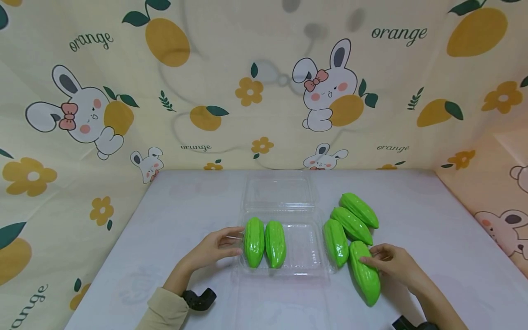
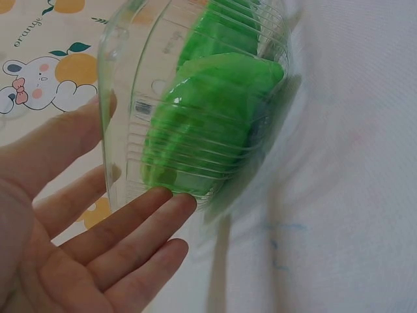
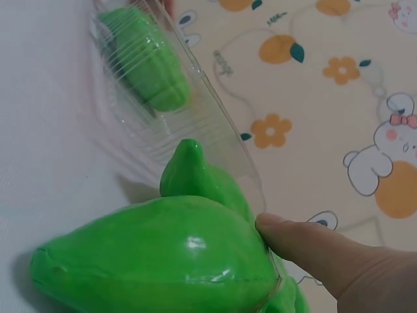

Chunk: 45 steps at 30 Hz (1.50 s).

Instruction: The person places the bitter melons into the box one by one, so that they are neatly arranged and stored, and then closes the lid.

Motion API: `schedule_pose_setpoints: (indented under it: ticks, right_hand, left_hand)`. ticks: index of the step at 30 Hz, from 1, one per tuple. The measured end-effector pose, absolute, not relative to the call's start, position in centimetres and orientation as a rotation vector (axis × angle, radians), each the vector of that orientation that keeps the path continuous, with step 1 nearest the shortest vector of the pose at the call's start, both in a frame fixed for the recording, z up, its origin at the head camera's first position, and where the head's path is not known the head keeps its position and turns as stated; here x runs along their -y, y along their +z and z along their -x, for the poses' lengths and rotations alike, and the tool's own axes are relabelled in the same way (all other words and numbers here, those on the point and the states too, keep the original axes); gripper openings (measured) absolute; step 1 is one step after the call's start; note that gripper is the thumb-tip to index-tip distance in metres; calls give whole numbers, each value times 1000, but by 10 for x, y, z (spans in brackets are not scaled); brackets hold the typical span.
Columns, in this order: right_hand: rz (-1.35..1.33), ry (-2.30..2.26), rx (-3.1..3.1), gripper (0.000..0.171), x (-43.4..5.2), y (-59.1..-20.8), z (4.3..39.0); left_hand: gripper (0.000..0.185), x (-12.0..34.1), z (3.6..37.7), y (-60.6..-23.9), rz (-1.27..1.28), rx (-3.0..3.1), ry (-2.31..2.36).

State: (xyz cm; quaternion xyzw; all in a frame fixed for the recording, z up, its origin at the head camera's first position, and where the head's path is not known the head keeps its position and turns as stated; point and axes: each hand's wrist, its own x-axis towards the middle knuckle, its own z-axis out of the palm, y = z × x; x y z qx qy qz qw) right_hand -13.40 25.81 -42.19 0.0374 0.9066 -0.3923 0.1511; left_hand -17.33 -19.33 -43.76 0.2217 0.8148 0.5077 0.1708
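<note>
At twelve o'clock I saw a cream cloth backdrop (image 1: 231, 27) printed with rabbits (image 1: 317, 112) and oranges (image 1: 167, 42). A white tabletop (image 1: 156, 233) stretched toward six.

Soft light — glare on green vegetables (image 1: 365, 277) — dimmer wrist views

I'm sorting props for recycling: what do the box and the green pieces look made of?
Open box: likely thin clear plastic; see-through, ribbed walls with glints. Green pieces: perhaps moulded plastic or coated foam, glossy; bright highlights on the skin, core unseen.
</note>
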Motion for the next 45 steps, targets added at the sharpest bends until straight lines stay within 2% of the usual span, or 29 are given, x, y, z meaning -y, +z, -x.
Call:
schedule_pose_setpoints:
  ticks: [19,45]
  right_hand:
    - [-90,-1002,-2560,77,-258,-423,141]
    - [-74,-1053,-2527,81,-258,-420,141]
  left_hand:
    - [61,194,174,-439,-629,-2314,1445]
    - [61,194,174,-439,-631,-2299,1450]
